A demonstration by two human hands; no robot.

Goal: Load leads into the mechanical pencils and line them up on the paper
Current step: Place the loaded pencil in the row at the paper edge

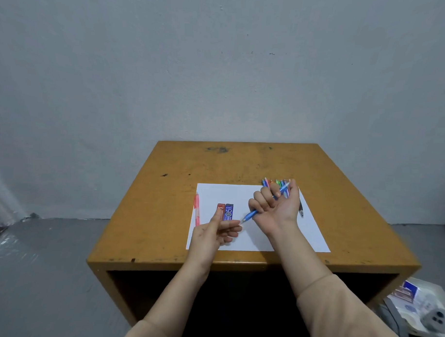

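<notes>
Beyond the paper's far edge the worktop lies open, as do the strips to its left and right. The paper's near right part is bare. A pink pencil lines its left edge and two lead cases lie left of its middle. A bunch of pencils crowds its far right corner, with a dark pencil by its right edge. Over its middle are the left hand and the right hand, which grips a blue pencil.

A single wide-angle camera sits on the person's head, above the near edge of the table, facing forward and down. The table and its paper lie close, low in the middle. The wall fills the upper half, with floor at left.
</notes>
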